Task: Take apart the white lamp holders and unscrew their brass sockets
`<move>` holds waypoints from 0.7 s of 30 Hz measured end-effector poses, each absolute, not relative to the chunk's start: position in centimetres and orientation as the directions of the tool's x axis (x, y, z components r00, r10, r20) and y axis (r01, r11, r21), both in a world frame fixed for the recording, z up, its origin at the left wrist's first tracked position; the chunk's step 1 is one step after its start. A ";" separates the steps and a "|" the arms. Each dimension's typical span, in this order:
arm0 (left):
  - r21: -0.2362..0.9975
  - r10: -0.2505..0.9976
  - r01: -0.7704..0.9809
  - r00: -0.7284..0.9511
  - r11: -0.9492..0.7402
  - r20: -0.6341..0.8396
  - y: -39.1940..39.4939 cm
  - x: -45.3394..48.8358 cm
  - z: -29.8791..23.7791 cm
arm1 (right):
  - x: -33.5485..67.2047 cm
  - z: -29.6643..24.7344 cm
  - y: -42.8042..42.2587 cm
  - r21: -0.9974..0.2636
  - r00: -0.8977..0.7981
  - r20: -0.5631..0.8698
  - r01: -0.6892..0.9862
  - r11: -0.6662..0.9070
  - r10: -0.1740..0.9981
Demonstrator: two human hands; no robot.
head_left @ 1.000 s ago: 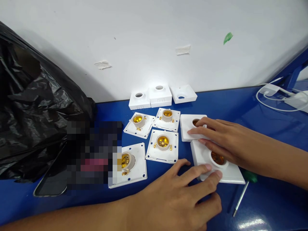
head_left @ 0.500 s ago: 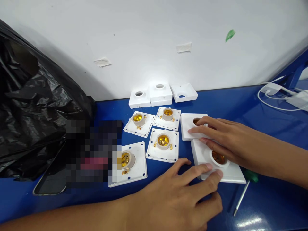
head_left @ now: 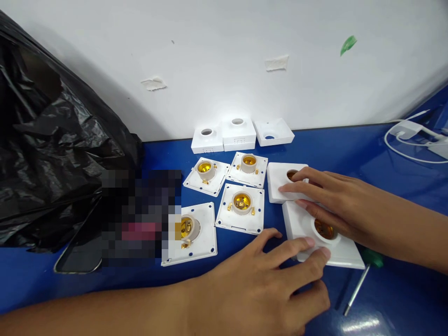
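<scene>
Two white square lamp holders with covers on lie at the right of the blue table. My left hand is open, its fingers spread, with index and middle fingertips on the front lamp holder. Across the rear lamp holder rests my right hand, open, fingers extended near its round socket; its thumb lies over the front one. Left of them are several uncovered socket bases with brass-coloured threads and terminals. Beside the front holder a screwdriver with a green handle lies partly behind my right forearm.
Three white covers stand along the wall, the right one hollow side up. At left are a black plastic bag, a phone-like dark slab and a pixelated patch. White cables and a plug lie at far right.
The whole view has shifted slightly, so things appear a little further right. Both hands stay in the same place on the lamp holders.
</scene>
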State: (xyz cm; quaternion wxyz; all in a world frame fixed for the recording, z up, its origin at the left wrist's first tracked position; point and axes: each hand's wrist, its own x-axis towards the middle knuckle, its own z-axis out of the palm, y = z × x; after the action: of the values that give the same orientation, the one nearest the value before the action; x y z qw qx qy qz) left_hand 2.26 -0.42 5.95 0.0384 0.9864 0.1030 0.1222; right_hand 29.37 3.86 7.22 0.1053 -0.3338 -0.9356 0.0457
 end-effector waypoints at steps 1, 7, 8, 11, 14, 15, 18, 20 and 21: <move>0.099 0.211 0.193 0.950 -0.976 0.232 -0.4 2.2 6.0 | 29.2 7.4 3.8 -0.162 -0.757 0.168 0.611 0.775 0.632; 0.099 0.202 0.183 0.952 -0.978 0.231 -0.4 2.1 5.8 | 28.4 8.0 4.0 -0.158 -0.759 0.172 0.607 0.779 0.627; 0.100 0.201 0.182 0.951 -0.978 0.233 -0.4 2.1 5.8 | 28.3 8.0 4.0 -0.153 -0.762 0.175 0.605 0.781 0.624; 0.101 0.206 0.187 0.950 -0.977 0.236 -0.4 2.1 5.7 | 28.3 8.1 4.1 -0.119 -0.773 0.183 0.597 0.794 0.608; 0.096 0.208 0.191 0.955 -0.977 0.210 -0.5 2.1 5.8 | 28.3 8.1 4.1 -0.086 -0.778 0.184 0.596 0.799 0.600; 0.093 0.208 0.192 0.956 -0.977 0.208 -0.6 2.1 5.8 | 28.3 8.2 4.0 -0.080 -0.777 0.178 0.600 0.796 0.603; 0.097 0.220 0.203 0.952 -0.974 0.211 -0.7 2.1 5.8 | 28.7 8.0 4.0 -0.079 -0.766 0.163 0.619 0.782 0.623; 0.105 0.228 0.211 0.952 -0.972 0.203 -0.8 2.2 5.8 | 29.0 7.9 3.9 -0.096 -0.758 0.152 0.627 0.773 0.634; 0.106 0.229 0.212 0.953 -0.972 0.197 -0.8 2.2 5.9 | 29.1 7.8 3.9 -0.109 -0.756 0.141 0.630 0.769 0.639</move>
State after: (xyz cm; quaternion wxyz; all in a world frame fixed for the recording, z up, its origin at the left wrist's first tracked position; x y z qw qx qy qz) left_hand 2.18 -0.77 5.87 0.0420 0.9873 0.1116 0.1048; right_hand 29.10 3.87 7.77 0.0853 -0.3389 -0.9365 0.0272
